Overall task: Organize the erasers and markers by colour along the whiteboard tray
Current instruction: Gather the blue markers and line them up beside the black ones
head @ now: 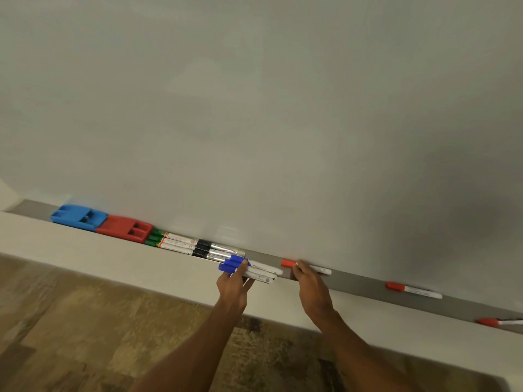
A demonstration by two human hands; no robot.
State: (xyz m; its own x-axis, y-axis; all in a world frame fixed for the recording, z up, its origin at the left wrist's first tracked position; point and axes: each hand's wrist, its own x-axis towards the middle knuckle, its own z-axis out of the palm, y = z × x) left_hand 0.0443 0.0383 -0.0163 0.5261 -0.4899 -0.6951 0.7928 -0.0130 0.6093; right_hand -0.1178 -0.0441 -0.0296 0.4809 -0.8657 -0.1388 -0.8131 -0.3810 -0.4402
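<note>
Gripping two blue-capped markers [249, 271] just above the tray [359, 284], the left hand [233, 290] closes round them. Right hand [310, 284] fingertips pinch a red-capped marker [288, 263] lying on the tray; the erasers [102, 222] sit far beyond the left hand's grasp.

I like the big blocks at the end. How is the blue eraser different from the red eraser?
The blue eraser is blue and sits farthest left on the tray; the red eraser is red, on its right. The red eraser touches the green markers; the blue eraser doesn't. Both share one shape and lie flat.
</note>
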